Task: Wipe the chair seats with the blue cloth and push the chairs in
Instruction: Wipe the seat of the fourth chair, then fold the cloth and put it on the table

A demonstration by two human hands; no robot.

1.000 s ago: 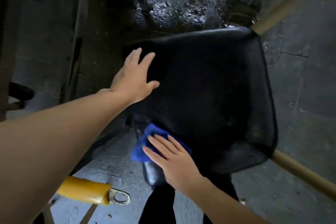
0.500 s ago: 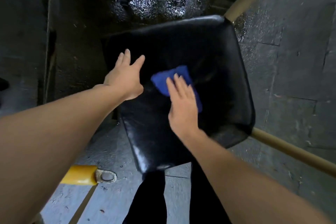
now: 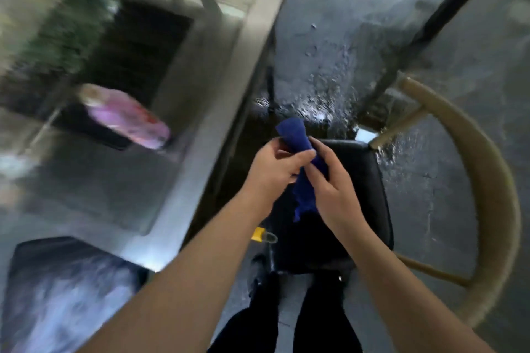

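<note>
Both hands hold the blue cloth (image 3: 298,137) up in the air, above the black chair seat (image 3: 370,195). The left hand (image 3: 275,169) has its grip curled tight around the cloth, with the thumb pressed on the front of it. The right hand (image 3: 332,189) also has its fingers wrapped around the cloth, just beside the left hand (the two hands almost touch). The cloth is bunched into a long shape. One end sticks up and away from the person, past the fingers. The other end hangs down between the wrists. The chair has a curved wooden back rail (image 3: 499,209) on the right. A desk (image 3: 243,89) stands on the left, very blurry.
</note>
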